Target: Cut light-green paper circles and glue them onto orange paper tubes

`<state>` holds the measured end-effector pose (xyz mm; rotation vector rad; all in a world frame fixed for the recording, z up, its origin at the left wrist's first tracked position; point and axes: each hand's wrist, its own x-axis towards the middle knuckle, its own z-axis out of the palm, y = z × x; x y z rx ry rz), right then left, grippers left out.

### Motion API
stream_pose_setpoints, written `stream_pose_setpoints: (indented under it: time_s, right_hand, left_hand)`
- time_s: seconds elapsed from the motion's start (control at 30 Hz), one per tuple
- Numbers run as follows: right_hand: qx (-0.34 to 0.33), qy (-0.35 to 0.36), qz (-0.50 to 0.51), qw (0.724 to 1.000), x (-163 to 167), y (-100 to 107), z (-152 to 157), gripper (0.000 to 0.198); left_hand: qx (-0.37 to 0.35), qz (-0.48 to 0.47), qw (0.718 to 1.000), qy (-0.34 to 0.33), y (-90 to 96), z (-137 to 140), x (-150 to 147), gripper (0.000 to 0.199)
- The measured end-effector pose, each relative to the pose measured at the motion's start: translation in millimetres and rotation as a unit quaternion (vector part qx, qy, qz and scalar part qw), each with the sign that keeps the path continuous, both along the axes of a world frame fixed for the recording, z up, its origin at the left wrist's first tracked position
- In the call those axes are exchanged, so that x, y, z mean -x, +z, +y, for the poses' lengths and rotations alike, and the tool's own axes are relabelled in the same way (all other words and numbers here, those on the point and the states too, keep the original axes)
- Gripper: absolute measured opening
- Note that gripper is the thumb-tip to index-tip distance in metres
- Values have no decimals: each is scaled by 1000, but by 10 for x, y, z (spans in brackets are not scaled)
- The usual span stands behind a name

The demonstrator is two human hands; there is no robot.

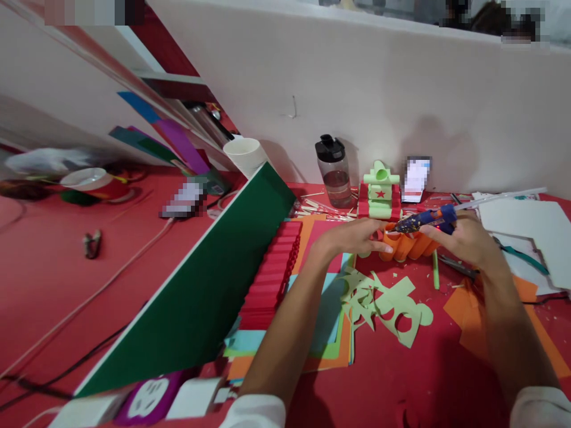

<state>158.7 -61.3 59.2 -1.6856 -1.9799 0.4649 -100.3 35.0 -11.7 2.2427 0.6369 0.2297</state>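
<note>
My right hand is wrapped round a blue hot glue gun, and a pale glue stick juts from its back end. The gun's nozzle points left, over a row of orange paper rolls joined side by side. With thumb and fingers, my left hand grips the left end of that row, close to the nozzle. Behind it stands a green and red paper model tank with a red star. Light green paper scraps lie nearer me.
A dark green board stands slanted on the left, beside red folded paper and coloured sheets. A water bottle and phone stand at the white partition. Pliers and orange paper lie right.
</note>
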Motion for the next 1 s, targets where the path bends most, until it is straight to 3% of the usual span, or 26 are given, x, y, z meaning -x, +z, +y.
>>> stream_pose_setpoints:
  time_s: [0.4, 1.0]
  right_hand:
    - [27, -34, -21, 999, -241, 27, 27, 42]
    - [63, -41, -34, 997, -220, 156, -58, 39]
  left_hand:
    - [10, 25, 1000, 10, 60, -38, 0, 57]
    - [12, 23, 1000, 8, 33, -23, 0, 49]
